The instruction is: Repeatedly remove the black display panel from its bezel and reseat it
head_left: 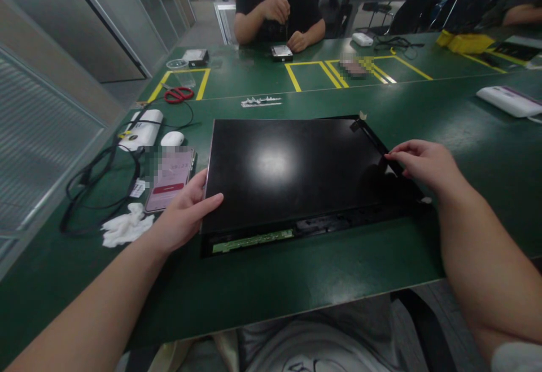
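Note:
A black laptop screen panel point(296, 191) lies face up in front of me, with a bright reflection in its middle. Under it is a thin black back cover point(376, 143), which shows along the right side and the near edge. A green circuit strip point(253, 240) runs along the panel's near left edge. My left hand point(182, 214) grips the panel's left edge, thumb on top. At the right side, my right hand point(427, 166) pinches the cover's rim between thumb and fingers; the fingertips partly hide the contact point.
Left of the panel are a phone point(171, 180), crumpled tissue point(128, 225), a white mouse point(172, 139) and black cables point(68, 208). Beyond are red scissors point(178, 95) and thin silvery strips point(261, 102). Across the table a person point(277, 11) works over a hard drive point(282, 52).

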Tool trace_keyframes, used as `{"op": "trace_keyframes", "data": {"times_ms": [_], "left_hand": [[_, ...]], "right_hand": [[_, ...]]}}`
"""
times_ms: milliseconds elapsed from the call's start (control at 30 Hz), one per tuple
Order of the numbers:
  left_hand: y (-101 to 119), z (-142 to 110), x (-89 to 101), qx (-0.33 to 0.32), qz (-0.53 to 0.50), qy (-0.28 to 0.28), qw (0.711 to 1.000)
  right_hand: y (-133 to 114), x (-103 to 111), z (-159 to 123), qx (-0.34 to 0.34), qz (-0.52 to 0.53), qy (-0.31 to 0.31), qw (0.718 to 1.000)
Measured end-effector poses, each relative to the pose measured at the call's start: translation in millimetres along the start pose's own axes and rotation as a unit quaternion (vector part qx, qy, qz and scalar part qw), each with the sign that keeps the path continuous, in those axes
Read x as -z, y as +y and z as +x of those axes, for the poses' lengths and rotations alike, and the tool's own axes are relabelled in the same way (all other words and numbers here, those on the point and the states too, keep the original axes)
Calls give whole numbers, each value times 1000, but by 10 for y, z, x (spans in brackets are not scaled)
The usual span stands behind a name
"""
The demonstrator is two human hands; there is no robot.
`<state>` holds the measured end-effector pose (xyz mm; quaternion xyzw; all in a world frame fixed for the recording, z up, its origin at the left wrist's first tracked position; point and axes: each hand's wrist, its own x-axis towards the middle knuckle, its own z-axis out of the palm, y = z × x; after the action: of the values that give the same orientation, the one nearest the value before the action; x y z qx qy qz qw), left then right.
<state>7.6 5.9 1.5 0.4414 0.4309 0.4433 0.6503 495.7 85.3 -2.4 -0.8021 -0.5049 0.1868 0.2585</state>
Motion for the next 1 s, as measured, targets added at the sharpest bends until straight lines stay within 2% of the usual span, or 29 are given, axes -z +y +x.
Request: {"op": "trace_keyframes", "data": {"times_ms": [300, 600, 1000], "left_hand": [[-7, 1, 23, 7, 1, -7, 1000], [-3, -6, 23, 7, 6, -11, 1000], [-28, 2, 39, 14, 0, 13, 1000]], "right_hand": [[-47, 26, -41, -6, -10, 8, 1000], [-79, 26, -64, -23, 25, 17, 999], [-99, 17, -67, -17, 12, 22, 1000]]}}
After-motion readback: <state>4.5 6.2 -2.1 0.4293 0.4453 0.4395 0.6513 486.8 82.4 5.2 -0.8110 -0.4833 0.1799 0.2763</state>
